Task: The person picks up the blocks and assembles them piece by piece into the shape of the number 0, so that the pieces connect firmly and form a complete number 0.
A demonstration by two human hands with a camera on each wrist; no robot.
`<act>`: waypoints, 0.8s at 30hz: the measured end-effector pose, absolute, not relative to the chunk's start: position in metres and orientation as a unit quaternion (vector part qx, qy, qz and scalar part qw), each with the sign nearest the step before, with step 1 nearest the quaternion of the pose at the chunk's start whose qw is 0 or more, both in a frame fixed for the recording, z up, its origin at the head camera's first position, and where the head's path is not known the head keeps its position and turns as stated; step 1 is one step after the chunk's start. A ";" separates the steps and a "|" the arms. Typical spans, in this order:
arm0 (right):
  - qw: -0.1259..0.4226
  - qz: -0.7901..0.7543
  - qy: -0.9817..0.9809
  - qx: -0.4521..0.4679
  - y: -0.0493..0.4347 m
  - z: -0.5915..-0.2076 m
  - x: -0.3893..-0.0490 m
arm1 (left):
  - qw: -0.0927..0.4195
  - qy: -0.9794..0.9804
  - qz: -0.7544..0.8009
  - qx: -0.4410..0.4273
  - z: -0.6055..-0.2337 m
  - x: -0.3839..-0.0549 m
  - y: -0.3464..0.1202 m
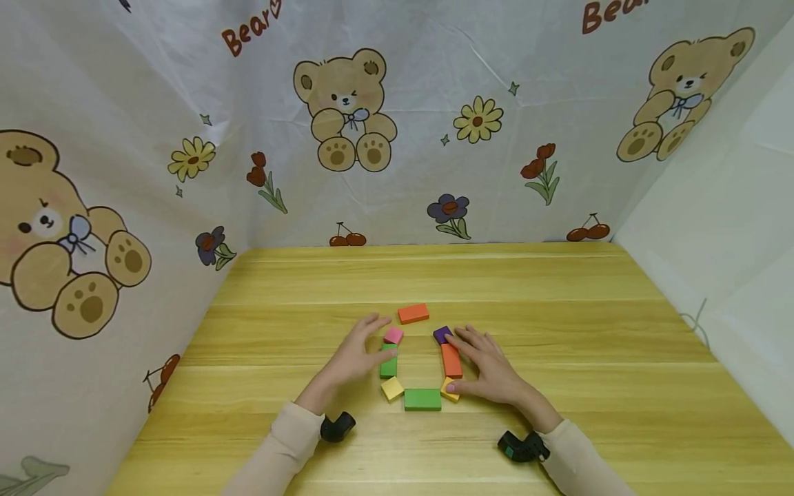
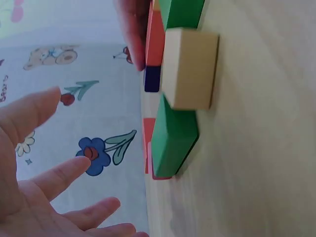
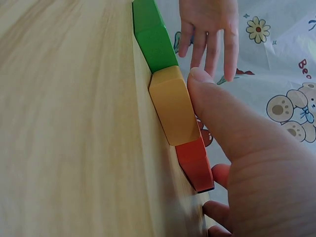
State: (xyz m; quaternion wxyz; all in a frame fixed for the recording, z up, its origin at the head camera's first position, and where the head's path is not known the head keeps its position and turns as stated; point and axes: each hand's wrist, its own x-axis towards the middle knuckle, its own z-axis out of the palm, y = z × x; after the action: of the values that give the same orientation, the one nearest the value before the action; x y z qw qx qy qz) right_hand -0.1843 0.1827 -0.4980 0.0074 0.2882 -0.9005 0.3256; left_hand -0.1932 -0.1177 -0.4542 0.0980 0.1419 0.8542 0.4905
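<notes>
Several toy blocks lie in a ring on the table. My left hand [image 1: 353,355] hovers with fingers spread beside the left side, near a pink block [image 1: 393,336] and a green block [image 1: 388,369]; it holds nothing. My right hand [image 1: 496,372] lies along the right side. Its thumb is at an orange-yellow block [image 3: 173,106] and its forefinger reaches a purple block [image 1: 441,335]. Between those two lies a red-orange block [image 1: 451,361]. A second green block [image 1: 423,399] forms the near side, with a pale yellow block [image 1: 392,389] at its left. Farthest away is another red-orange block [image 1: 413,314].
The wood-grain table [image 1: 298,282] meets a bear-print cloth [image 1: 409,200] at the back and left. A white wall [image 1: 713,227] with a thin cable stands at the right. Black wrist cameras [image 1: 338,427] sit at both cuffs.
</notes>
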 end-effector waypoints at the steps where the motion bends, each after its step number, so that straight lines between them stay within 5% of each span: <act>1: 0.008 0.325 -0.901 0.288 0.183 -0.498 -0.184 | 0.102 0.855 0.485 0.149 -0.455 -0.191 -0.117; 24: 0.007 0.326 -0.900 0.289 0.183 -0.499 -0.185 | 0.117 0.894 0.375 0.214 -0.492 -0.183 -0.132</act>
State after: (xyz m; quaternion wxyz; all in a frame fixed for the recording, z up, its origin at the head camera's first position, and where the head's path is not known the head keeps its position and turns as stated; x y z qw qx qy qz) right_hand -0.1849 0.1827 -0.4987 0.0075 0.2894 -0.9000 0.3259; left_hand -0.1833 -0.1317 -0.4919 0.1169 0.2140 0.8945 0.3747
